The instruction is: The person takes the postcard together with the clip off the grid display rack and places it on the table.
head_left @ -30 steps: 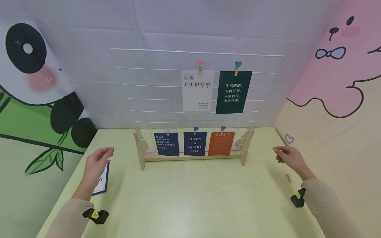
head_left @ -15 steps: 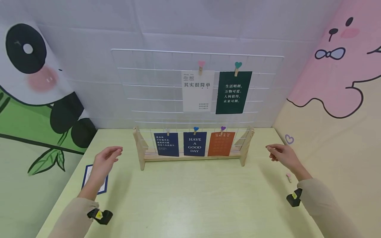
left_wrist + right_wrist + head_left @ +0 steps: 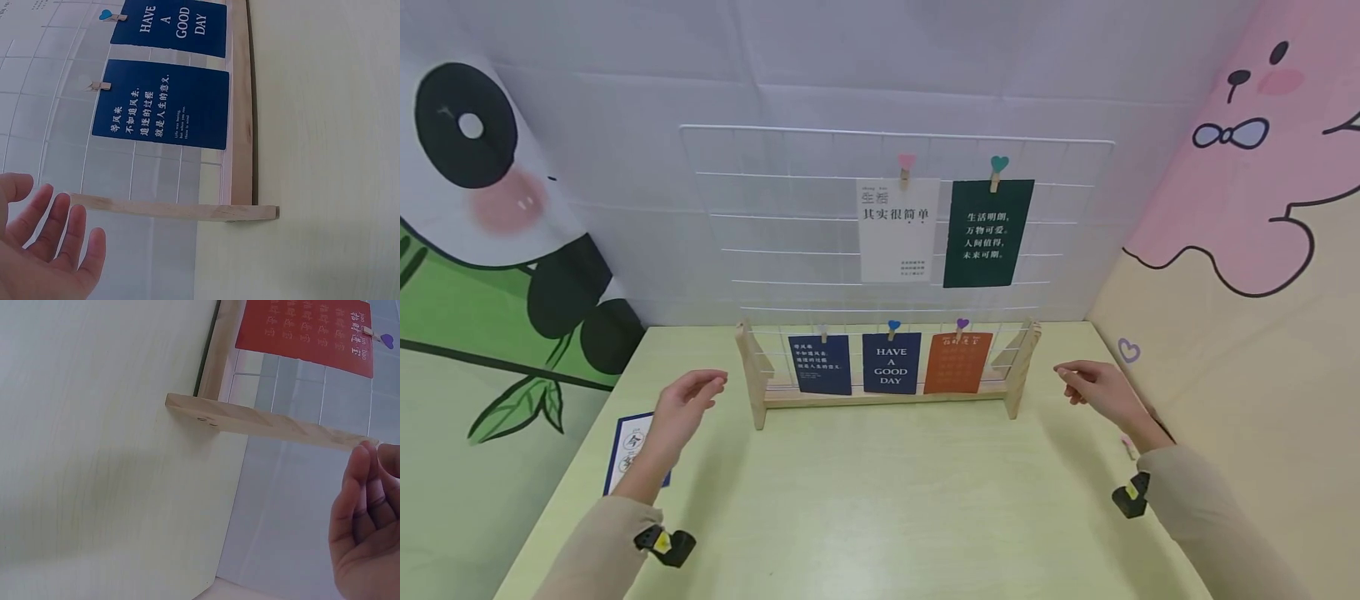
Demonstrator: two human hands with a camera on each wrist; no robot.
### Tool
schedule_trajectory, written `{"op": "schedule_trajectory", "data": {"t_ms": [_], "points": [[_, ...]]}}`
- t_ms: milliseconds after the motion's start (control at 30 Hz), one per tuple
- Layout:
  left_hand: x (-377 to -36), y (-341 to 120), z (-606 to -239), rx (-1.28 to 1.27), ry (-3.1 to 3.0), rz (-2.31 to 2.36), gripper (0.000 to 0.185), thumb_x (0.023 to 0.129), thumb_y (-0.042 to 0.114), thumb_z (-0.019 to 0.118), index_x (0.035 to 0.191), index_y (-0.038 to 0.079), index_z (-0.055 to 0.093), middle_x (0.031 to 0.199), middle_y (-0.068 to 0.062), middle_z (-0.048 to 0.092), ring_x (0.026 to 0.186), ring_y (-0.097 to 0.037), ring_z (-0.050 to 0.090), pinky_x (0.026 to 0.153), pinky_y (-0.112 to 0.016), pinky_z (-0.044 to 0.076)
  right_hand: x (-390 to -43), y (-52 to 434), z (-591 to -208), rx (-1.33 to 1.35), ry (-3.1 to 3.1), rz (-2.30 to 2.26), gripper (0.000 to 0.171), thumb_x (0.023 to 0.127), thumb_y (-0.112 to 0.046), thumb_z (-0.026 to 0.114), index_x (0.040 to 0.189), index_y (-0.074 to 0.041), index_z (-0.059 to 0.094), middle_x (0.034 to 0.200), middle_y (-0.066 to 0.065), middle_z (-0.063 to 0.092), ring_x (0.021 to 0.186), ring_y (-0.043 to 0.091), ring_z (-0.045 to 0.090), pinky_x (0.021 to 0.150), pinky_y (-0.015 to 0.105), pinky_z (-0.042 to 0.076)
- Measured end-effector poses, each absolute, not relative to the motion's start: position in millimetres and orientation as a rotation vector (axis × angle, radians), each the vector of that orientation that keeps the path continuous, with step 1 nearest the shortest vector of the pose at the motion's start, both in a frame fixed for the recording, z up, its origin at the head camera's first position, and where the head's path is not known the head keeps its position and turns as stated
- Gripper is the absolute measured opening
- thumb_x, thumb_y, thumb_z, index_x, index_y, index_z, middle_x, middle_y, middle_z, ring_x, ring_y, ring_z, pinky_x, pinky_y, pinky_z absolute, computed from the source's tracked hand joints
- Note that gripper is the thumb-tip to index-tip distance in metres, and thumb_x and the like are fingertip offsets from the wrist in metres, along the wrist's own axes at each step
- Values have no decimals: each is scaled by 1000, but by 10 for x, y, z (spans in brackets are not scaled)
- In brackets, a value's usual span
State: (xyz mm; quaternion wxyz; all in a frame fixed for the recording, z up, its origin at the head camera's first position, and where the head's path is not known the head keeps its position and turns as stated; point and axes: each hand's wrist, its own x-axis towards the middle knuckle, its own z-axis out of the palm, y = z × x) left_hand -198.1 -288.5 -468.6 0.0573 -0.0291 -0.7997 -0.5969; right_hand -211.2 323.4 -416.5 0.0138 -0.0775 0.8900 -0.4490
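My left hand [image 3: 679,414] hovers left of the wooden card stand [image 3: 880,400], fingers relaxed and holding nothing. On the other side my right hand [image 3: 1103,390] hangs in the air, fingers loosely bent, with nothing visible in them. A white wire grid [image 3: 790,221] rises from the stand. Clipped along its bottom are two navy cards, one reading HAVE A GOOD DAY [image 3: 891,372], and an orange-red card [image 3: 957,367]. Higher up hang a white card [image 3: 897,246] and a dark green card [image 3: 985,271]. Heart-topped clothespins hold them.
A blue-bordered white card [image 3: 622,437] lies on the table [image 3: 880,500] at the left, partly hidden behind my left forearm. A pink-topped clothespin [image 3: 1128,447] lies at the right by my right wrist. Printed cloth walls [image 3: 1240,200] enclose the table.
Both hands have moved inward toward the stand, the left one rightward and the right one leftward. More of the blue-bordered card shows. The stand and its cards stay put.
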Motion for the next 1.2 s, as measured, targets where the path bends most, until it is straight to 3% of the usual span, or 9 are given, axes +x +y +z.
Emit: {"op": "schedule_trajectory", "data": {"t_ms": [67, 133, 400, 633, 867, 1200], "points": [[-2017, -2885, -4746, -116, -2387, -1854, 33, 89, 24, 54, 117, 9, 53, 113, -8, 53, 98, -18, 51, 77, -28, 46, -2121, 3208, -4171, -255, 2766, -1406, 36, 91, -21, 50, 110, 9, 54, 72, 13, 57, 61, 15, 56, 55, 24, 49], [-1923, -2736, -4551, -70, -2467, -1775, 38, 89, 31, 51, 117, 6, 52, 113, -11, 52, 99, -21, 49, 79, -31, 45, -2130, 3181, -4176, -263, 2755, -1423, 35, 91, -20, 50, 110, 9, 55, 71, 12, 57, 60, 15, 56, 55, 24, 49], [-1715, -2395, -4152, -3, -2566, -1660, 41, 93, 30, 44, 117, -3, 48, 114, -18, 51, 96, -13, 50, 74, -14, 43, -2151, 3063, -4168, -310, 2732, -1457, 30, 91, -15, 50, 108, 10, 55, 70, 11, 57, 59, 15, 55, 54, 23, 49], [-1738, -2329, -4175, 30, -2586, -1686, 41, 93, 31, 44, 118, -1, 48, 115, -17, 50, 101, -22, 48, 75, -16, 43, -2179, 2966, -4158, -302, 2715, -1448, 32, 91, -16, 51, 109, 10, 54, 71, 12, 57, 60, 15, 55, 55, 25, 49], [-1769, -2241, -4191, -35, -2554, -1697, 35, 93, 24, 46, 114, -4, 50, 111, -19, 52, 95, -18, 49, 75, -19, 44, -2220, 2893, -4178, -302, 2702, -1447, 31, 91, -14, 50, 109, 10, 54, 70, 10, 56, 60, 15, 54, 55, 25, 49], [-1802, -2140, -4274, -53, -2555, -1736, 39, 92, 29, 47, 114, -3, 51, 111, -17, 53, 96, -21, 50, 76, -19, 44, -2254, 2786, -4196, -325, 2687, -1430, 29, 91, -13, 49, 108, 9, 55, 72, 11, 56, 62, 18, 53, 55, 24, 48]]}}
